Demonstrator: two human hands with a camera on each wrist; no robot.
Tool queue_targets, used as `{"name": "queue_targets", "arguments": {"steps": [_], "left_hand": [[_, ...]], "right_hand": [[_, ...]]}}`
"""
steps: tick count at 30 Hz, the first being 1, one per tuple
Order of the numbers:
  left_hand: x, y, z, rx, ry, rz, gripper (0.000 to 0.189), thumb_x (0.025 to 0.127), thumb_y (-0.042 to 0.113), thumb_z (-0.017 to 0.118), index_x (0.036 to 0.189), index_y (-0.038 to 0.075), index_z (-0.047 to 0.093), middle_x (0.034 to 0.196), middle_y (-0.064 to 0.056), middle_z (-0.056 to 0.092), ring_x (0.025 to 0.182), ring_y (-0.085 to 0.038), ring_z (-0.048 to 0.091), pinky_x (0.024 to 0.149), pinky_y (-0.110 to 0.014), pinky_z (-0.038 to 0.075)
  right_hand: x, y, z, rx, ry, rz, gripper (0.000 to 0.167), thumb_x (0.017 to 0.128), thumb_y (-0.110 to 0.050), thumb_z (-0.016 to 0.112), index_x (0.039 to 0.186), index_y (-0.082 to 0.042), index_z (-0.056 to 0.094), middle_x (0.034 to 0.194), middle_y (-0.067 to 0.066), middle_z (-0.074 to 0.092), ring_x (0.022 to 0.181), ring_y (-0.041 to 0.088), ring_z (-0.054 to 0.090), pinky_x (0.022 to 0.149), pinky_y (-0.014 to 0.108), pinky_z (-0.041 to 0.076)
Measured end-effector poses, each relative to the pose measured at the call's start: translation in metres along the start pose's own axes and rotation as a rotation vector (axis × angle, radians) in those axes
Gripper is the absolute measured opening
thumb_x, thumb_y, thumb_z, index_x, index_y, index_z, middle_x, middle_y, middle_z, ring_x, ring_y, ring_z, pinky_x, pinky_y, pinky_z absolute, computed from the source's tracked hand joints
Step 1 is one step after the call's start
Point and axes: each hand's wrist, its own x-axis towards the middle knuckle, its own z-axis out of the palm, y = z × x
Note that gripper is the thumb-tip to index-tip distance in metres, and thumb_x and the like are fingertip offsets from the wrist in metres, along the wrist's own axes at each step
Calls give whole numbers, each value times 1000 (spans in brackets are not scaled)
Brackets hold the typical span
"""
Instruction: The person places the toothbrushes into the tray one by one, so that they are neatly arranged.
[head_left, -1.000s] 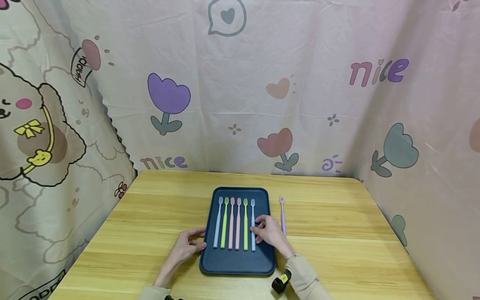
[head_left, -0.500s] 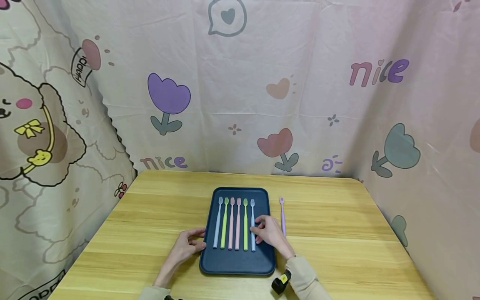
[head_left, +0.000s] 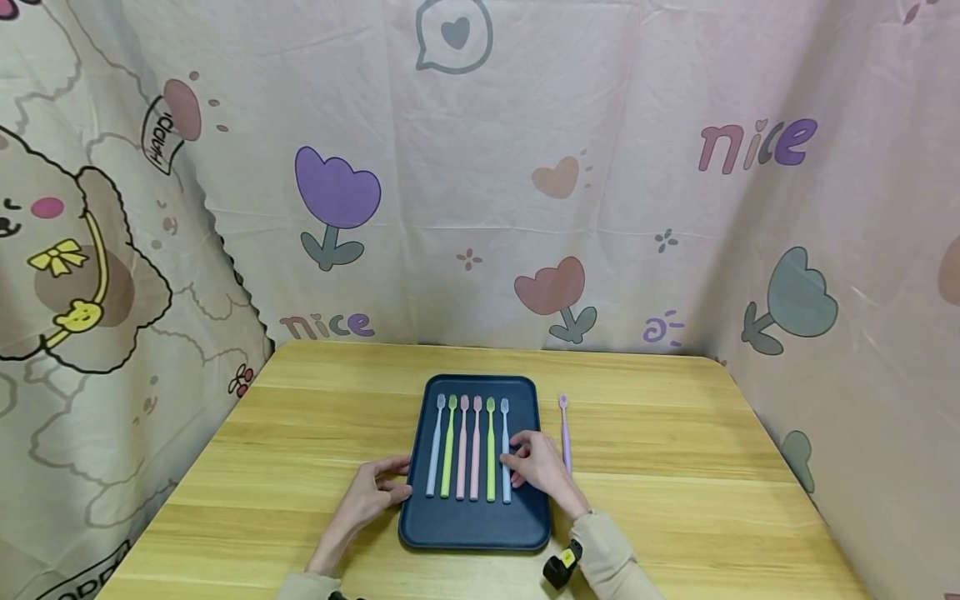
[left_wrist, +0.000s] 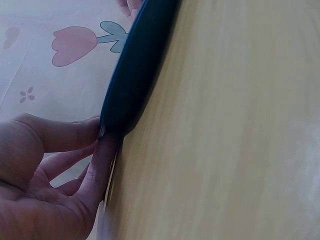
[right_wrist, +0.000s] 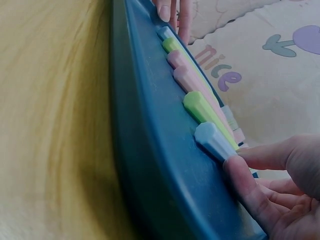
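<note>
A dark blue tray (head_left: 472,527) lies on the table with several toothbrushes in a row, heads pointing away. My right hand (head_left: 542,463) pinches the handle of the rightmost light blue toothbrush (head_left: 506,493) between thumb and finger; that brush lies in the tray beside a green toothbrush (head_left: 491,450). Further left are two pink toothbrushes (head_left: 462,450), another green one and a light blue toothbrush (head_left: 434,454). At the tray's left edge, my left hand (head_left: 373,490) holds the rim with thumb and fingers, also seen close up in the left wrist view.
A purple toothbrush (head_left: 566,429) lies on the wooden table (head_left: 675,467) just right of the tray, its lower end hidden by my right hand. Printed curtains (head_left: 450,167) hang behind the table and along both sides.
</note>
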Motion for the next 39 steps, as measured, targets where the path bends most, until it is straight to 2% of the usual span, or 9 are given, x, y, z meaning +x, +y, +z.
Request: {"name": "queue_targets", "arguments": {"steps": [13,24,31,39], "left_hand": [[0,1,0,2,7,-14,56,84,-10,69,136,-17,51,126,-36,60,92,-30,72,73,-20,57],[-1,2,1,10,4,-6,55,85,-8,69,136,-17,51,126,-36,60,91,-26,72,73,-21,58],[1,2,1,2,11,-5,55,84,-9,69,135,-16,52,125,-36,61,90,-27,72,72,-21,58],[0,0,0,-1,9,-5,55,84,-9,69,135,-17,51,125,-36,61,91,-29,73,72,-20,57]], "right_hand": [[0,0,1,-4,1,8,34,91,-11,72,116,10,62,73,7,67,51,13,67,49,29,57],[0,2,1,11,7,-19,35,92,-10,71,117,11,61,72,8,66,50,11,66,48,29,57],[-3,7,-4,76,109,-96,26,91,-6,69,111,11,63,67,14,66,43,7,59,43,28,54],[-6,20,-21,156,280,-111,22,88,-2,71,106,10,66,67,8,62,40,4,51,37,22,43]]}}
